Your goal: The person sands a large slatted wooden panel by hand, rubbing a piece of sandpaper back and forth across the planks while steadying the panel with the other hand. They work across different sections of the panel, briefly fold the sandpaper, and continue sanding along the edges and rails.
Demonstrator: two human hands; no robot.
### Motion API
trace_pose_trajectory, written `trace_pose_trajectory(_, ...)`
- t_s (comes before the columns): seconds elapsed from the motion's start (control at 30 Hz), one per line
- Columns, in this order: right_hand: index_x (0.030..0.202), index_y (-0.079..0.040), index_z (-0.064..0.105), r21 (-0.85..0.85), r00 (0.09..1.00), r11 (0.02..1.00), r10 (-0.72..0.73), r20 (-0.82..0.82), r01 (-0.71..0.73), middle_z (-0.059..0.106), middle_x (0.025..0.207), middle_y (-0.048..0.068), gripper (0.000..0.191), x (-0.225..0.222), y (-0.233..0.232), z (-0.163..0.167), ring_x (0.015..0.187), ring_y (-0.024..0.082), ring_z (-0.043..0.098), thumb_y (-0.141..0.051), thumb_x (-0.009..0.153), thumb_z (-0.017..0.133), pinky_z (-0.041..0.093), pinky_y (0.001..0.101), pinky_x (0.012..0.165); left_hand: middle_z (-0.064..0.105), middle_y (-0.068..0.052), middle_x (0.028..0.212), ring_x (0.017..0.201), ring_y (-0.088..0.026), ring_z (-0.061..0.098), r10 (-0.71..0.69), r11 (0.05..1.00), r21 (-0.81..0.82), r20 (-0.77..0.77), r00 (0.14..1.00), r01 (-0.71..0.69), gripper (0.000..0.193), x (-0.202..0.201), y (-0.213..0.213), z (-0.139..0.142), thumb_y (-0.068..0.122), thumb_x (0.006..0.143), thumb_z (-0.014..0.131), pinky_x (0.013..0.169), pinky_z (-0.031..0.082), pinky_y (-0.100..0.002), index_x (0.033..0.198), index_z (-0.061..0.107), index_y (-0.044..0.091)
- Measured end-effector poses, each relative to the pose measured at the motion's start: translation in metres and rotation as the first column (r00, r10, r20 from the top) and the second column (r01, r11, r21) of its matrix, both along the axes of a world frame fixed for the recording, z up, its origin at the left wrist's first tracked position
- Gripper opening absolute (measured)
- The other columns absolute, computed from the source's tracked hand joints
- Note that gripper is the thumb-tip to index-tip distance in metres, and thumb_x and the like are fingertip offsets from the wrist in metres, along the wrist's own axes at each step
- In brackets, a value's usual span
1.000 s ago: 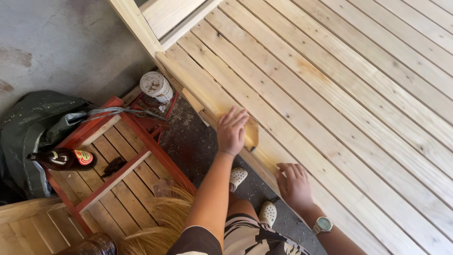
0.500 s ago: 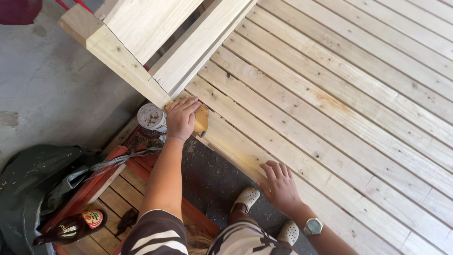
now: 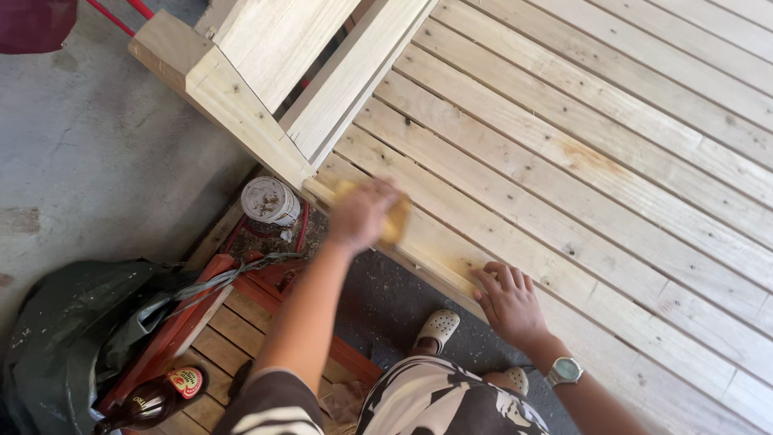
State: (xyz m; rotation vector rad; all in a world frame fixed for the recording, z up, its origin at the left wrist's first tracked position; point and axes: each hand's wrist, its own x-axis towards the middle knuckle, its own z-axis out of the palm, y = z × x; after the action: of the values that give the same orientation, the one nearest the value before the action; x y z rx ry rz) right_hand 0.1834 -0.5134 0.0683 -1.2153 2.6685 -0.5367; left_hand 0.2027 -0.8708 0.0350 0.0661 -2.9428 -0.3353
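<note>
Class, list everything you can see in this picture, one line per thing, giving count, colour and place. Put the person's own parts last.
slatted wooden panel: one, pale wood, filling the right and top
wooden frame beam: one, pale wood, upper left, meeting the panel's corner
yellow pad: one, yellow, under the left hand on the panel's edge
round tub: one, white and dusty, on the red crate
red slatted crate: one, red frame with wooden slats, lower left
dark bag: one, dark green, bottom left
brown bottle: one, brown with a red label, bottom left
concrete floor: grey, left
shoes: two, whitish, bottom centre
wristwatch: one, silvery, right wrist
left hand: blurred, on the pad
right hand: flat on the panel's edge
</note>
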Motion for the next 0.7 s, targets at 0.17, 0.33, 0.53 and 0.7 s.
trace_pose_trajectory(0.17,0.133,-0.014,0.059,0.037,0.996,0.995,-0.089,-0.025,0.090,0.056,0.129,0.008,0.041,0.009,0.010,0.001,0.123,0.029,0.050,-0.034,0.098,0.053,0.038,0.0467,0.103,0.057,-0.007,0.153,0.144,-0.027,0.050,0.046,0.973,-0.210,-0.210,0.977,-0.091,0.037,-0.009,-0.048,0.011,0.017,0.105,0.045,0.121,0.040,-0.040,0.134,0.068,0.017)
trace_pose_trajectory(0.33,0.134,-0.014,0.058,0.060,0.987,0.987,-0.144,-0.067,0.148,0.056,0.130,0.009,0.044,0.016,0.024,0.002,0.124,0.029,0.050,-0.036,0.097,0.052,0.036,0.0477,0.104,0.056,0.000,0.149,0.141,-0.022,0.050,-0.059,0.995,-0.087,-0.074,0.995,0.053,0.041,0.006,0.049,0.001,0.020,0.098,0.046,0.115,0.036,-0.052,0.134,0.064,0.019)
trace_pose_trajectory(0.53,0.135,-0.015,0.057,0.067,0.989,0.987,-0.142,-0.051,0.145,0.055,0.133,0.008,0.045,0.015,0.026,0.000,0.127,0.028,0.048,-0.039,0.098,0.050,0.036,0.0472,0.106,0.054,-0.005,0.155,0.145,-0.023,0.049,-0.306,0.951,-0.012,-0.180,0.935,0.309,0.040,0.004,0.020,0.003,0.027,0.111,0.039,0.121,0.042,-0.041,0.146,0.054,0.016)
trace_pose_trajectory(0.7,0.135,-0.015,0.057,0.059,0.990,0.991,-0.118,-0.077,0.123,0.055,0.133,0.008,0.044,0.018,0.035,-0.002,0.128,0.029,0.048,-0.040,0.100,0.048,0.035,0.0474,0.107,0.051,-0.004,0.156,0.130,-0.025,0.061,0.050,0.978,0.195,0.095,0.994,-0.068,0.045,-0.004,-0.054,0.023,0.028,0.107,0.036,0.106,0.053,-0.036,0.149,0.049,0.019)
